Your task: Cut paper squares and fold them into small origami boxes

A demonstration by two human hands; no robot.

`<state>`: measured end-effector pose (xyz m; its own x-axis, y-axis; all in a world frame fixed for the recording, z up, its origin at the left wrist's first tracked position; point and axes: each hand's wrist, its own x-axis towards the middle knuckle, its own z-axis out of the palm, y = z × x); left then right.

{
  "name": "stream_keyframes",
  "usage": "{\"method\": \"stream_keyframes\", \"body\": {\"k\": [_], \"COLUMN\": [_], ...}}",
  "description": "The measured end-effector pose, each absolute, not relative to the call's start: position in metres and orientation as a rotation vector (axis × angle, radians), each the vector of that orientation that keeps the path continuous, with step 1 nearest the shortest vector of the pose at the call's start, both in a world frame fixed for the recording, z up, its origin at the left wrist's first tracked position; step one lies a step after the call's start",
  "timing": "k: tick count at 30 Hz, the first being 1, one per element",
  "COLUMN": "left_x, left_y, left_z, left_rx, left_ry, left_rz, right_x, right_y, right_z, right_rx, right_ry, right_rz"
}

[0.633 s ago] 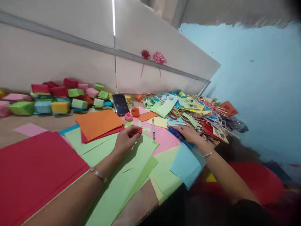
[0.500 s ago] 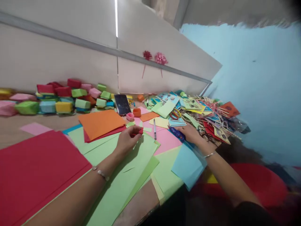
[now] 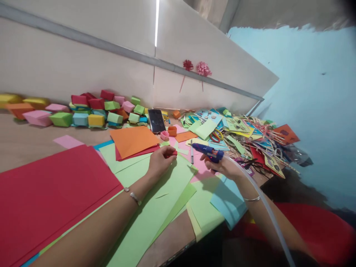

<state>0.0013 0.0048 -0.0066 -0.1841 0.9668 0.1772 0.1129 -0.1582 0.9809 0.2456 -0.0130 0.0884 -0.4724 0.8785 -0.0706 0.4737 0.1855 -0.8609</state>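
My left hand (image 3: 161, 162) is pinching a small red paper piece (image 3: 175, 152) in its fingers above the green sheets (image 3: 155, 200) on the counter (image 3: 172, 237). My right hand (image 3: 224, 167) is gripping a blue glue gun (image 3: 208, 151) over the pink paper (image 3: 198, 168), its nozzle pointing left.

no words, numbers, brands or signs that can be read, not on the flat black shiny phone (image 3: 156, 121) near twelve o'clock, not on the blue plastic glue gun (image 3: 208, 151) toward three o'clock
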Motion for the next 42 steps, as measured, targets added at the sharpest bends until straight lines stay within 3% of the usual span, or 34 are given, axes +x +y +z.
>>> {"method": "stream_keyframes", "body": {"k": [7,18,25,42], "left_x": [0.001,0.003,0.003,0.003], "left_y": [0.005,0.001,0.002,0.001], "left_z": [-0.006,0.005,0.003,0.002], "left_rx": [1.292,1.412,1.443,1.491], "left_ry": [1.428,1.500,1.513,1.501], "left_rz": [1.462,1.449,1.434,1.408], "right_x": [0.219,0.210,0.209,0.210], "right_y": [-0.002,-0.011,-0.013,-0.011], "right_z": [0.065,0.054,0.048,0.042], "right_rx": [-1.285,-1.430,-1.468,-1.462], "right_ry": [-1.853,-2.113,-2.012,-2.023], "right_rz": [1.552,1.104,1.250,1.203]}}
